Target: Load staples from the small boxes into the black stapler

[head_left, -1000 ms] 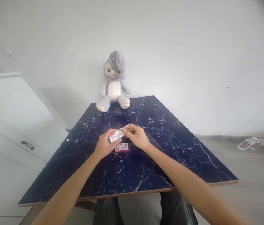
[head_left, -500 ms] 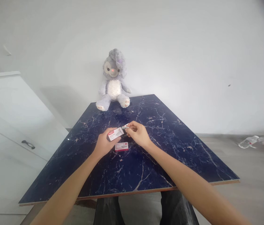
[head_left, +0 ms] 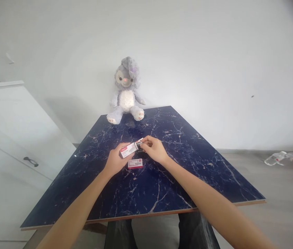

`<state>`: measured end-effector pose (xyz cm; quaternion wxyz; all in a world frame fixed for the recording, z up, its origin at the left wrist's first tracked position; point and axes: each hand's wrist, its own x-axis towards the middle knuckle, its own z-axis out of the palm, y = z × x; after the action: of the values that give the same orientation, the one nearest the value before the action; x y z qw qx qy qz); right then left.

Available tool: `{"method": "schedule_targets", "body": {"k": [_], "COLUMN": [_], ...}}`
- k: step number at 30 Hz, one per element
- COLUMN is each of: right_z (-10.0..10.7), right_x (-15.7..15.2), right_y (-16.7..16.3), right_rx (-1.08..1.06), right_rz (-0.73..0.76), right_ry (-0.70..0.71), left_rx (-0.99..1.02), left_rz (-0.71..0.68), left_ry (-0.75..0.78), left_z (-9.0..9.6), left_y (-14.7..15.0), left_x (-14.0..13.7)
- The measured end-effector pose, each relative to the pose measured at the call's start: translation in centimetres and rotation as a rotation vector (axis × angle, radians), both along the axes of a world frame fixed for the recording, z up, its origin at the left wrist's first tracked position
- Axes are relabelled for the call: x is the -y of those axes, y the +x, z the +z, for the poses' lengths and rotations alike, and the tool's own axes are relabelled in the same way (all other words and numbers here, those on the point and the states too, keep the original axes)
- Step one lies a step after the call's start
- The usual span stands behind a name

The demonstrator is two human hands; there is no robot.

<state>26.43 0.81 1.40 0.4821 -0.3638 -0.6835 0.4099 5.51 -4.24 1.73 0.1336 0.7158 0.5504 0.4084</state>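
Observation:
My left hand (head_left: 114,159) is wrapped round a small white and red cardboard box (head_left: 128,150), tilted with its end toward the right. At that end my right hand (head_left: 153,148) pinches a small grey strip (head_left: 139,143), which looks like a row of staples. The fingers hide part of it. A white flap of the box stands up beside the fingertips, and something dark shows just below them. Flat on the table, under the held box, lies a second red and white box (head_left: 135,163) with a grey strip pictured on top.
A grey plush toy (head_left: 127,100) sits at the far edge of the dark blue marbled table (head_left: 162,193), against the wall. To the left stands a white cabinet (head_left: 8,138) with a dark handle. Clear plastic bottles (head_left: 276,158) lie on the floor at right.
The grey strip in my right hand is now closer to the box end, partly within it as far as I can see. The held box has shifted slightly; the second box lies still.

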Motion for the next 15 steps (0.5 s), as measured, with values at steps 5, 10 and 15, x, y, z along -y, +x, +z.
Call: {"method": "schedule_targets", "body": {"k": [5,10,15], "right_z": [0.36,0.33,-0.2], "right_x": [0.42,0.43,0.0], "right_y": [-0.19,-0.23,-0.2], "right_rx": [-0.082,-0.066,-0.041], "right_rz": [0.017,0.032,0.006], "right_ry": [0.021,0.04,0.019], "left_rx": [0.042,0.069,0.104], "left_rz": [0.006,0.006,-0.017], "left_ry": [-0.007,-0.024,-0.064], "left_z": [0.13,0.22,0.03], "left_y": [-0.06,0.17,0.15], "left_x": [-0.07,0.11,0.13]}}
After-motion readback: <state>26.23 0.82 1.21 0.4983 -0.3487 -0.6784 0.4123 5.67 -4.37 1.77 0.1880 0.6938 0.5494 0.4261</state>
